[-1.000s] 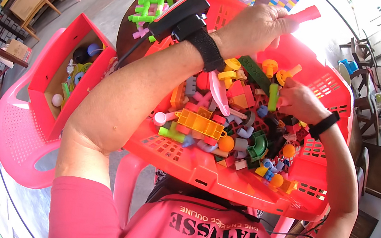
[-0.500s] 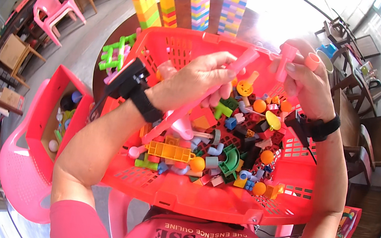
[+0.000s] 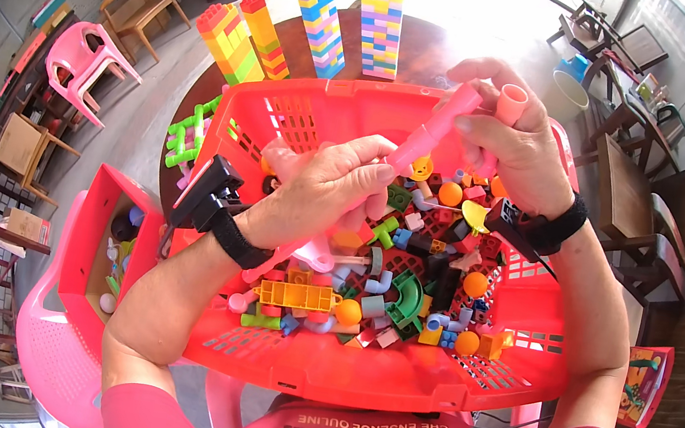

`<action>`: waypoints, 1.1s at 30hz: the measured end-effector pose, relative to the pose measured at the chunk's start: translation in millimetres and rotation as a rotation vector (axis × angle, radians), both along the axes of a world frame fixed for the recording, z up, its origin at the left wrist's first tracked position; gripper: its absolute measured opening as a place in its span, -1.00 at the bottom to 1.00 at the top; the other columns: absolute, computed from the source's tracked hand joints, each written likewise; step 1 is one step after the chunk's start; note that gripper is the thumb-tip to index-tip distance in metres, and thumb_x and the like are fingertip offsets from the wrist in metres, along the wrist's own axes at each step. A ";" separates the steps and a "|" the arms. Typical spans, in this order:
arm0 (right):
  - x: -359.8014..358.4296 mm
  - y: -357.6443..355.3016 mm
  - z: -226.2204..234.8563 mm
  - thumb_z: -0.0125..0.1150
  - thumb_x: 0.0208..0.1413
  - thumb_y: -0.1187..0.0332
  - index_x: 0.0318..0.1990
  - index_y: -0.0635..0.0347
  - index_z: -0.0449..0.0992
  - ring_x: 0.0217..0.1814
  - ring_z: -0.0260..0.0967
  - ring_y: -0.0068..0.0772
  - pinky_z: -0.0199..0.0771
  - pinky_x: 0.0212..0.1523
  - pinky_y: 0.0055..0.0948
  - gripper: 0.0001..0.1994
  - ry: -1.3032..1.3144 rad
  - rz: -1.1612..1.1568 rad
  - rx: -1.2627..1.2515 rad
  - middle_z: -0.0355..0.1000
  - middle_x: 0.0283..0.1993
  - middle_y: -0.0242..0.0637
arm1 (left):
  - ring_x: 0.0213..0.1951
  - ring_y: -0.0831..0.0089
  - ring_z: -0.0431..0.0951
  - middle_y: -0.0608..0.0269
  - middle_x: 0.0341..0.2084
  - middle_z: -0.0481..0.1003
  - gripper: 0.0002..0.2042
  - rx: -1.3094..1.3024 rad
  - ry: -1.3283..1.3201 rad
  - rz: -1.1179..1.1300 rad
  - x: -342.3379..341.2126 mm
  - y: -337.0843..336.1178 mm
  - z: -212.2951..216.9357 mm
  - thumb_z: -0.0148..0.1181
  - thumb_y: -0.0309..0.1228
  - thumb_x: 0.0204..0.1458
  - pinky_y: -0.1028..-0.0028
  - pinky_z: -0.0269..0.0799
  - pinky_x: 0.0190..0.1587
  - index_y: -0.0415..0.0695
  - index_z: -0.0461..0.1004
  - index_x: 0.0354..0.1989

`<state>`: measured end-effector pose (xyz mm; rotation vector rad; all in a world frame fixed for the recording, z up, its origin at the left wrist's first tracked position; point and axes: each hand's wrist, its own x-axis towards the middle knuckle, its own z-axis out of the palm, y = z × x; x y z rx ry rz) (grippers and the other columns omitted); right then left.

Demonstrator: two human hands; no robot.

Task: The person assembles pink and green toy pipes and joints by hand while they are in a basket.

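Pink tube pieces (image 3: 431,134) sit between my two hands, held up above the far half of the red basket (image 3: 389,374). My left hand (image 3: 324,189) comes in from the near left, forearm slanting across the basket's left wall, fingers curled and pinching the lower end of the long pink tube. My right hand (image 3: 514,152) reaches in from the right, wrist bent inward, its fingers closed around the tube's upper end and a short pink elbow piece (image 3: 512,105) with its open mouth facing up. Both wrists wear black straps, and the left one carries a small black device (image 3: 204,192). Below my hands the basket holds a jumble of plastic parts: a yellow grid brick (image 3: 295,296) near the left, a green curved channel (image 3: 408,296) in the middle, orange balls (image 3: 475,284) to the right, grey pipe bends among them. My left hand covers part of the pile, so I cannot tell what lies under it. Beyond the basket's far rim stand block towers: a red, yellow and green pair (image 3: 240,41) on the left, and two tall pastel stacks (image 3: 379,14) further right. A green pipe frame (image 3: 185,135) rests just left of the basket. A second red bin (image 3: 98,256) sits on a pink chair (image 3: 55,357) at the near left.
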<state>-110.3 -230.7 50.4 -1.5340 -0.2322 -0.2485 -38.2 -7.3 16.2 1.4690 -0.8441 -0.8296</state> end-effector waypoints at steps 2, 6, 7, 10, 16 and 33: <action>-0.4 -1.6 1.7 0.14 0.05 0.55 -0.15 0.15 0.44 -0.53 0.29 -0.78 0.26 -0.53 -0.73 -0.80 0.001 0.013 -0.112 0.39 -0.37 -0.50 | -0.63 0.69 0.30 0.35 -0.63 0.37 -0.68 0.002 0.001 -0.001 0.6 0.6 0.4 -0.14 -0.18 0.31 0.68 0.19 -0.57 -0.17 0.35 -0.02; -2.2 -5.9 8.1 0.15 0.03 0.54 -0.20 0.21 0.45 -0.46 0.34 -0.72 0.30 -0.46 -0.67 -0.83 -0.116 -0.001 -0.450 0.38 -0.42 -0.48 | -0.64 0.70 0.28 0.39 -0.66 0.33 -0.68 0.030 -0.050 -0.029 2.1 0.3 2.1 -0.15 -0.18 0.31 0.68 0.17 -0.58 -0.18 0.36 -0.04; -2.9 -6.9 9.9 0.15 0.02 0.53 -0.21 0.23 0.45 -0.44 0.35 -0.70 0.32 -0.45 -0.64 -0.85 -0.162 -0.001 -0.544 0.37 -0.44 -0.47 | -0.65 0.70 0.28 0.41 -0.67 0.32 -0.68 0.017 -0.055 -0.057 1.7 0.0 2.4 -0.14 -0.17 0.31 0.68 0.16 -0.58 -0.18 0.36 -0.06; -9.2 -12.7 18.0 0.21 0.00 0.50 -0.24 0.24 0.44 -0.43 0.34 -0.64 0.35 -0.41 -0.56 -0.85 -0.005 0.052 -0.685 0.37 -0.49 -0.45 | -0.66 0.71 0.26 0.44 -0.69 0.28 -0.69 0.008 -0.075 -0.111 -1.9 -1.6 2.9 -0.13 -0.16 0.30 0.68 0.15 -0.59 -0.18 0.36 -0.11; -13.2 -1.8 16.7 0.31 -0.02 0.42 -0.21 0.23 0.40 -0.38 0.37 -0.55 0.38 -0.37 -0.50 -0.75 -0.035 0.136 -0.686 0.37 -0.37 -0.39 | -0.67 0.75 0.17 0.49 -0.70 0.21 -0.70 0.040 -0.291 -0.019 -10.2 -2.5 0.4 -0.13 -0.16 0.30 0.70 0.07 -0.61 -0.16 0.36 -0.22; -6.2 15.6 -2.8 0.22 0.08 0.40 -0.19 0.19 0.35 -0.62 0.15 -0.79 0.08 -0.62 -0.72 -0.80 -0.017 0.010 -0.276 0.32 -0.53 -0.49 | -0.68 0.71 0.25 0.40 -0.70 0.30 -0.65 -0.013 -0.167 -0.031 -13.4 -7.1 8.4 -0.17 -0.09 0.30 0.69 0.13 -0.60 -0.16 0.35 -0.18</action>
